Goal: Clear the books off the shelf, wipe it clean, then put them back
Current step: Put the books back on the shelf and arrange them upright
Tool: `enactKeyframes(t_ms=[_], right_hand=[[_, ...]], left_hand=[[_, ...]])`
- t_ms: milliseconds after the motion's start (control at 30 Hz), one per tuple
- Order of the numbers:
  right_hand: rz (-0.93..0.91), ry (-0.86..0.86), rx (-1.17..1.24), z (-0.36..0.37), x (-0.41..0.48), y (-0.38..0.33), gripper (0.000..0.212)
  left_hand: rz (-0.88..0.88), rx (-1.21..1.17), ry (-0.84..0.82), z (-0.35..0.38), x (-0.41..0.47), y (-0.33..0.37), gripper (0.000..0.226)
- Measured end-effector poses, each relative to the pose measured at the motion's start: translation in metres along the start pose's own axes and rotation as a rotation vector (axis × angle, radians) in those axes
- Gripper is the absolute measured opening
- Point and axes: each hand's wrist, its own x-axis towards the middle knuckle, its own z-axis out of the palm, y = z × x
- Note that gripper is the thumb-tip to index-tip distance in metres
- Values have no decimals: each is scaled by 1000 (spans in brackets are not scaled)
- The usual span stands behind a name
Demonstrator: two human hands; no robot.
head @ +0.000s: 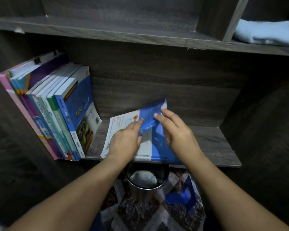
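A row of books [68,114] leans against the left wall of the dark wooden shelf [212,144]. To its right, a white and blue book [122,122] lies flat on the shelf board on top of another flat book [145,156]. Above them a blue book [150,119] is tilted up on its edge between my hands. My left hand [125,140] rests on the flat white and blue book, its straight fingertips touching the blue book's spine. My right hand [175,130] holds the blue book from the right, fingers over its cover near the top edge.
A light blue folded cloth [265,33] lies in the upper right compartment. Below the shelf, a metal bin [145,184] with crumpled paper stands on a patterned rug, with a blue bag [183,195] beside it. The shelf's right half is bare wood.
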Motion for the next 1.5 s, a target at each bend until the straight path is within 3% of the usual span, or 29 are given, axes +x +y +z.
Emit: enactKeyframes(t_ms=[133,233,333,467,667,900,1067,1167,1367,1500], right_hand=[[214,-196,178,8,-3,-11,68],[236,-471,87,18,-14,-4,57],[226,-609,52,27,-18,-8,55],[198,-701,36,38,-21,-15,55],[194,-778,-9,48,-23,-18,44],[207,-794,-46,53,-20,-17,41],[217,-820,-53,54,-22,-14,40],[237,-829,-60,52,-23,-13,39],[269,-849,-86,42,-22,-9,38],[293,-873,-116,36,-22,-2,37]], left_hand=[[-189,-176,160,-16,1,-21,54],[-356,-252,298,-28,-2,-31,39],[-443,-315,421,-43,-7,-39,55],[-283,-119,514,-66,-7,-50,81],[-349,-168,525,-96,0,-65,33],[-282,-149,653,-99,8,-71,27],[-283,-83,609,-87,10,-77,29],[-347,61,618,-85,12,-76,36],[-554,652,574,-70,9,-83,84],[-619,810,498,-67,7,-78,103]])
